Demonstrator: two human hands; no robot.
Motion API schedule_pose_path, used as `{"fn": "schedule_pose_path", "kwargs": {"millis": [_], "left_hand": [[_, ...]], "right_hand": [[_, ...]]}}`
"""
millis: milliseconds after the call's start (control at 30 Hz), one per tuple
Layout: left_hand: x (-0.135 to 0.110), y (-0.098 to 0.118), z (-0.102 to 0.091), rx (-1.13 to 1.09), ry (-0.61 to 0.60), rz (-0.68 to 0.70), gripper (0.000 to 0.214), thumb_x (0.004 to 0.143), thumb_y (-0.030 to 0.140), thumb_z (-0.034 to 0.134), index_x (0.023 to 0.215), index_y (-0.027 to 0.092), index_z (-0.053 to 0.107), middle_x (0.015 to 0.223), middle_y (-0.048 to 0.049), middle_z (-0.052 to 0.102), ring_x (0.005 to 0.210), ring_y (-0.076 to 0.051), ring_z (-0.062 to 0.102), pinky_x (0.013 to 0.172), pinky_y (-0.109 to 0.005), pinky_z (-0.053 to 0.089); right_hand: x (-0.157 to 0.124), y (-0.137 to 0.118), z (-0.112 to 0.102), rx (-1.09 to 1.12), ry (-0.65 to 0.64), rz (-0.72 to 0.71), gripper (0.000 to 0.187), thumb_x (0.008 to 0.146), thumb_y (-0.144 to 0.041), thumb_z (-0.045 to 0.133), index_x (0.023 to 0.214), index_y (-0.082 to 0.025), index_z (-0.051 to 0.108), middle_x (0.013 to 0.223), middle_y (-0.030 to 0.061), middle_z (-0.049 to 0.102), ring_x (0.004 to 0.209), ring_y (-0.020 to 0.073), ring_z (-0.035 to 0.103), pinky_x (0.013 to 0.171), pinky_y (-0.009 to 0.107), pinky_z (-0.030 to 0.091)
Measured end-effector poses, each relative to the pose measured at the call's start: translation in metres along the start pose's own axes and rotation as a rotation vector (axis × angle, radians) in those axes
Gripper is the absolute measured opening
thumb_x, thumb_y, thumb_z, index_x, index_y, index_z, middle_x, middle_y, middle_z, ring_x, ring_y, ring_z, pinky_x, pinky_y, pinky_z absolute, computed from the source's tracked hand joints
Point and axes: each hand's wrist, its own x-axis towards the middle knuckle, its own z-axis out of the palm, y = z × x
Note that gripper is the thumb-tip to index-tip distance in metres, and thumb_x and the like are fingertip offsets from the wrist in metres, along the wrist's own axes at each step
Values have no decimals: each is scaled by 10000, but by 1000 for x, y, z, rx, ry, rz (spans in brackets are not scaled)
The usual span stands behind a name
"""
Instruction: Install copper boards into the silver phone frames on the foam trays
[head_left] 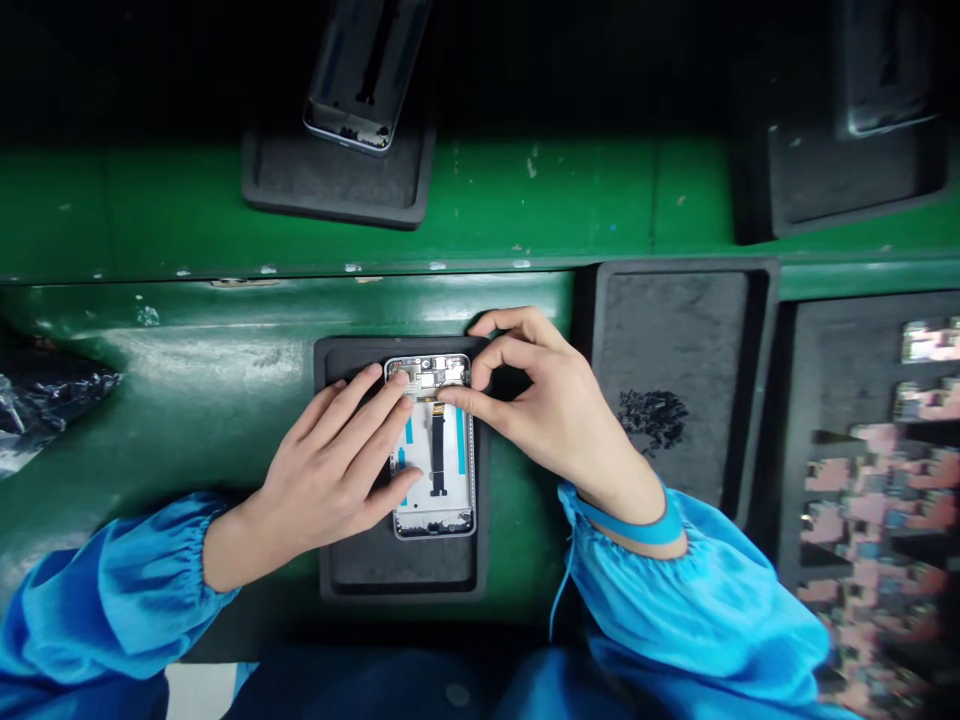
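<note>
An opened phone frame (451, 470) lies in a black tray (401, 575) in front of me, with its inside facing up. A small circuit board (431, 373) sits across its top end, and a black flex cable (439, 455) runs down the middle from it. My left hand (330, 465) rests over the left side of the phone, fingers stretched out, fingertips on the upper left of the board. At the upper right, my right hand (540, 395) has its thumb on the board's lower edge and a bent index finger against the frame's right side.
At right stand a black tray (675, 320) with a dark mark and another tray (799, 400) with several circuit boards (870, 500). On the green ledge (540, 200), more trays hold phone frames (360, 110). A shiny plastic bag (45, 400) lies at far left.
</note>
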Motion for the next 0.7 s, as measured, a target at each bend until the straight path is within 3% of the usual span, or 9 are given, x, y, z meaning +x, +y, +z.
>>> {"fn": "schedule_pose_path", "kwargs": {"millis": [233,333,433,533,600,700], "left_hand": [[0,-3,5,-124,75,-29,597,947,390,689,1465,128,551,1430,-202,668,1374,-392,603,1060,-520,537],[-3,-8,2,-142,176,-89,589,911,347,733,1446,183,550,1458,-196,638,1397,-391,575,1087,-540,525],[-11,-12,-7,2,273,-367,574,888,367,754,1406,190,580,1335,-185,670,1241,-371,651,1019,-516,548],[-23,-8,-15,35,147,-707,534,932,478,693,1359,165,625,1088,-116,701,933,-285,700,835,-426,578],[-31,0,-16,-30,55,-794,464,956,505,648,1274,168,684,1047,-86,693,845,-243,686,783,-391,570],[-39,13,-12,-133,48,-792,400,977,438,604,1241,156,706,1086,-93,688,867,-232,678,795,-378,565]], "right_hand": [[2,1,-1,8,-17,-23,249,826,-344,855,755,-220,652,1168,78,627,1151,279,654,987,444,555],[3,2,-5,48,-43,-18,249,809,-350,864,753,-217,661,1169,75,636,1134,272,661,967,431,554],[4,2,-6,77,-42,0,223,814,-338,844,750,-215,670,1171,73,647,1106,260,669,946,421,551],[4,2,-5,68,-33,-10,176,820,-301,802,739,-214,673,1166,78,651,1091,261,672,937,426,548],[5,2,-3,59,-36,-23,153,815,-290,782,744,-213,670,1164,84,654,1079,262,674,932,433,548],[4,2,-2,63,-24,-36,125,795,-284,761,764,-210,665,1154,93,668,1067,260,676,951,450,537]]}}
